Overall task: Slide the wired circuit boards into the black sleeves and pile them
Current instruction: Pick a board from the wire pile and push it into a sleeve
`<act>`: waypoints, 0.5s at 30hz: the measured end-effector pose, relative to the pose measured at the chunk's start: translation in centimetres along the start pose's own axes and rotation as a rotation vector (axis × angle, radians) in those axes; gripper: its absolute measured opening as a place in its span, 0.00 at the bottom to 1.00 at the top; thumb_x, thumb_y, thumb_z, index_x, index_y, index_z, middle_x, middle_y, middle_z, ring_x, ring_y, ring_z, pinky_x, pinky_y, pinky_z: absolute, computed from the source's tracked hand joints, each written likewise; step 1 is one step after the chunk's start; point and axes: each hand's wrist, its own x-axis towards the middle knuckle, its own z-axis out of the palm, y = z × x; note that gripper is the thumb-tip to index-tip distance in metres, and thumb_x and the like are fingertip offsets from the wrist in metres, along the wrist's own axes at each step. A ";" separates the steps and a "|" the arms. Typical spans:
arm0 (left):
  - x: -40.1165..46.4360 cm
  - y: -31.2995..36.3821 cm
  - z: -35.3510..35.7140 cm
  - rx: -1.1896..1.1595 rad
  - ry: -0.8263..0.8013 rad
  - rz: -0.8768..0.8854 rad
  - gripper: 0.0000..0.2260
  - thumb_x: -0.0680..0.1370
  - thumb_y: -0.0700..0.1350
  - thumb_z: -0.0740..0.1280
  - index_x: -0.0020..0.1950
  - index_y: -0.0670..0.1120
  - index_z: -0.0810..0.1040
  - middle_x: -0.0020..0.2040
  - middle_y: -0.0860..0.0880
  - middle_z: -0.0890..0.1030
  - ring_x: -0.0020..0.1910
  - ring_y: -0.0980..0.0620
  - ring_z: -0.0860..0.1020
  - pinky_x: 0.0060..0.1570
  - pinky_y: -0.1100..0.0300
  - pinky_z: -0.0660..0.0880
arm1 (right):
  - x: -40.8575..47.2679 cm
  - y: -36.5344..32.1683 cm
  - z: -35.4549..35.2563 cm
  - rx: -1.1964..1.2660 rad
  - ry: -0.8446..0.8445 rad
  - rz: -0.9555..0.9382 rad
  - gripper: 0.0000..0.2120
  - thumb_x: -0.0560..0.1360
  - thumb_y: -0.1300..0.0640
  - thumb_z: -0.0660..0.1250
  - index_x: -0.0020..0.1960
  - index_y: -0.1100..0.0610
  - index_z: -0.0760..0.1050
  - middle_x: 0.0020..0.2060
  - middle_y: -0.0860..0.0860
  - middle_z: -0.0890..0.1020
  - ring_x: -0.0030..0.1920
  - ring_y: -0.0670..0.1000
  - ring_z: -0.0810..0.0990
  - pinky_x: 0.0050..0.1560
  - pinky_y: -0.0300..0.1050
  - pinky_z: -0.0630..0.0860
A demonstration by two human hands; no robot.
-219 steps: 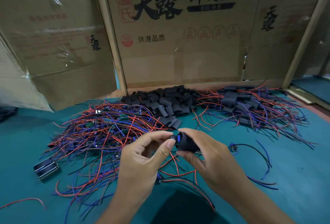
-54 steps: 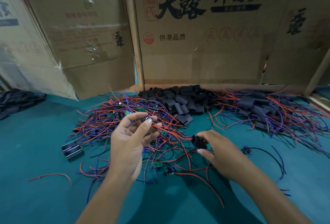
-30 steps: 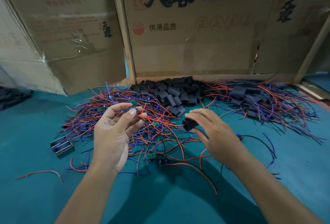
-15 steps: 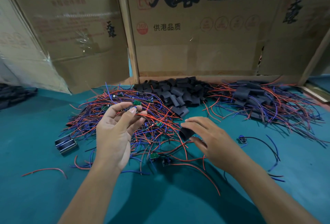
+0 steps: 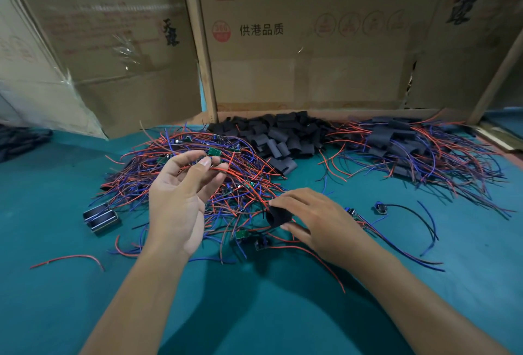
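My left hand is raised palm-up over the tangle of red and blue wired circuit boards; its thumb and fingertips pinch a small green circuit board with red wires trailing right. My right hand holds a black sleeve between thumb and fingers, low over the front of the tangle. Empty black sleeves lie heaped at the back centre. A pile of sleeved boards with wires lies at the back right.
Cardboard boxes wall off the back of the teal table. A small metal-framed part sits at the left. Loose boards with wires lie right of my right hand. A stray red wire lies front left.
My left hand has picked a green board out of the tangle and holds it up. My right hand with the black sleeve has dropped slightly lower toward the table.
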 end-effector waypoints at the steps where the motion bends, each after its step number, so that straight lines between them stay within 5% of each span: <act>1: 0.0 0.0 0.0 -0.001 0.002 0.000 0.04 0.79 0.35 0.67 0.52 0.42 0.78 0.46 0.40 0.84 0.46 0.46 0.84 0.44 0.62 0.80 | 0.0 -0.1 0.0 -0.017 0.007 -0.003 0.19 0.75 0.54 0.71 0.64 0.51 0.74 0.58 0.47 0.79 0.58 0.51 0.76 0.56 0.50 0.76; 8: 0.0 -0.1 0.0 -0.013 0.007 -0.003 0.04 0.79 0.35 0.67 0.51 0.42 0.77 0.46 0.41 0.84 0.45 0.46 0.84 0.43 0.62 0.80 | 0.3 -0.7 0.4 -0.041 -0.013 0.012 0.19 0.76 0.49 0.68 0.66 0.52 0.75 0.59 0.47 0.79 0.61 0.52 0.76 0.60 0.51 0.72; 15: -0.1 -0.2 0.1 -0.009 -0.006 0.006 0.04 0.79 0.34 0.67 0.51 0.42 0.77 0.46 0.40 0.84 0.45 0.45 0.85 0.42 0.62 0.81 | 0.1 -1.4 0.8 0.207 0.074 0.137 0.21 0.76 0.48 0.69 0.67 0.52 0.74 0.61 0.46 0.78 0.63 0.47 0.72 0.64 0.44 0.67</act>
